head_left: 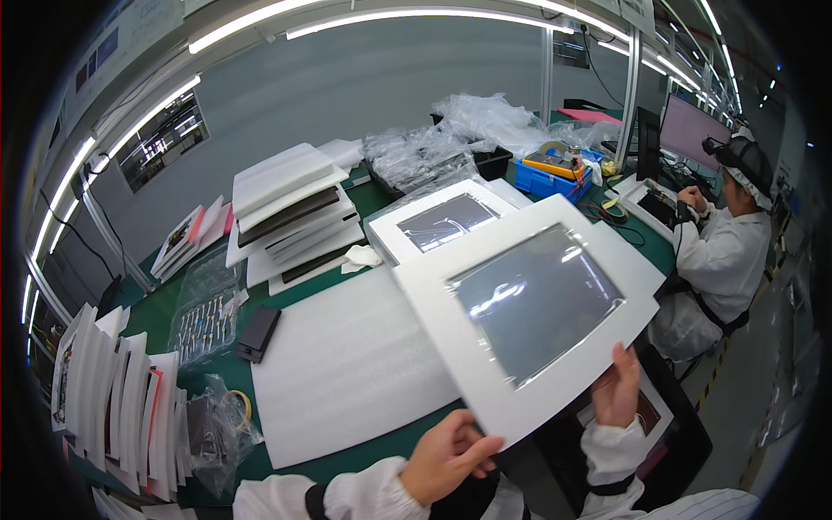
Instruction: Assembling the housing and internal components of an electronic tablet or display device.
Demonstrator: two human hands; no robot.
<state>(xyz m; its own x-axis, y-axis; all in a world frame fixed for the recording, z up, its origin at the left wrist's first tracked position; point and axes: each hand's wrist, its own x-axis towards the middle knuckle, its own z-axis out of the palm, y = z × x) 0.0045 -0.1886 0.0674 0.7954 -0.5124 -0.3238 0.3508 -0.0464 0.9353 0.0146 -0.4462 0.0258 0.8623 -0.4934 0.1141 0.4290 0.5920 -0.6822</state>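
Pinched by both hands is a big white panel [468, 368], with a shiny dark screen [537, 303] in its middle. The left hand [451, 455] has the bottom corner and the right hand [617, 390] has the lower right edge; some fingers are hidden. The panel tilts over the front of a long green table [147, 321]. At the far right sits a person [726, 238] in a white coat. A flat white foam sheet [347, 373] lies left of the panel, which covers its right end. Clear plastic [485, 121] is heaped at the back, and a tall stack of white sheets [295, 208] is left of it. Behind the held panel is a second white panel [390, 230], partly blocked by it. Farther back is a blue box [535, 182] with a yellow tool [555, 166] on top. Smaller still, a black block [258, 334] sits by the foam sheet.
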